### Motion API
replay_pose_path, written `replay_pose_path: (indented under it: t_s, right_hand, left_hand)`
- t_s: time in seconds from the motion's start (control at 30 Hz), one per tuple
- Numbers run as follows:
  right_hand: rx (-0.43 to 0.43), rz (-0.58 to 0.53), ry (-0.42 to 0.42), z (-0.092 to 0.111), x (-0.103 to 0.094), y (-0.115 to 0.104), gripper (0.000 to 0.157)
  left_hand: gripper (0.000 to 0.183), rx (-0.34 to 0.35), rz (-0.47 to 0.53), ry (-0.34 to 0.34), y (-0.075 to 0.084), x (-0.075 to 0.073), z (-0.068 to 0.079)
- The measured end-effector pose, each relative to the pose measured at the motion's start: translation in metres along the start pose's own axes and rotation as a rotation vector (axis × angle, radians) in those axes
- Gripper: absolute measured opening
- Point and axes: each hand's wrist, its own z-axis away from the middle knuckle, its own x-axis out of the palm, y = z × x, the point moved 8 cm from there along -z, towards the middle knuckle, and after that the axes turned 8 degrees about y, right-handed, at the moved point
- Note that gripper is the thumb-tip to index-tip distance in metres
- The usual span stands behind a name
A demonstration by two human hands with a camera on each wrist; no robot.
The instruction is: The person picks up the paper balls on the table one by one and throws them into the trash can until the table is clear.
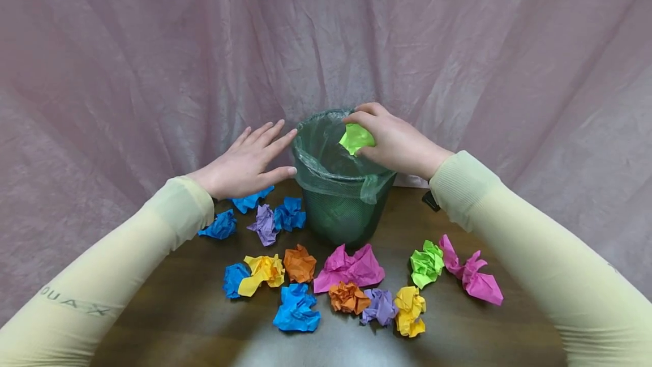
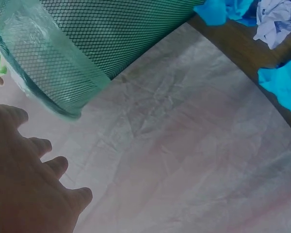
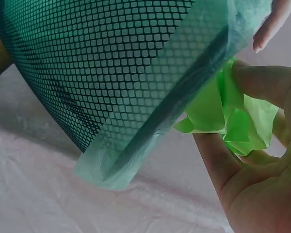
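A green mesh wastebasket (image 1: 341, 214) lined with a thin clear-green plastic bag (image 1: 326, 171) stands upright at the back of the table. Over its mouth my right hand (image 1: 399, 143) pinches a crumpled lime-green paper (image 1: 355, 138) between thumb and fingers; the right wrist view shows this crumpled paper (image 3: 233, 114) right at the bag's folded rim. My left hand (image 1: 244, 160) is held at the basket's left side, fingers straight and spread, palm down, holding nothing. In the left wrist view its fingers (image 2: 53, 167) point toward the basket rim.
Crumpled papers lie about the brown table (image 1: 198, 321): several blue (image 1: 297, 307), orange (image 1: 299, 263), yellow (image 1: 410, 311), purple (image 1: 379, 306), pink (image 1: 349, 268) and one lime-green ball (image 1: 427, 264). A small black object (image 1: 430, 201) sits right of the basket. A pink curtain (image 1: 244, 44) hangs behind.
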Motion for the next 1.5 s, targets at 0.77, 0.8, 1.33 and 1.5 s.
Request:
replay_pose_path:
  t_s: [0.77,0.8,1.33,1.5]
  right_hand:
    - [0.077,0.072,-0.093,0.002,0.013,0.011,0.082]
    - [0.070,0.080,-0.090,0.002,0.013,0.011,0.081]
    - [0.040,0.124,-0.049,0.027,-0.006,0.025,0.075]
    - [0.063,0.105,-0.030,0.042,-0.015,0.036,0.075]
  left_hand:
    - [0.083,-0.009,0.002,-0.003,-0.003,0.003,0.009]
    - [0.083,-0.010,0.001,-0.001,-0.003,0.003,0.009]
    - [0.082,0.068,-0.004,0.045,0.020,-0.003,0.008]
    - [0.082,0.140,-0.009,0.056,0.045,-0.005,0.007]
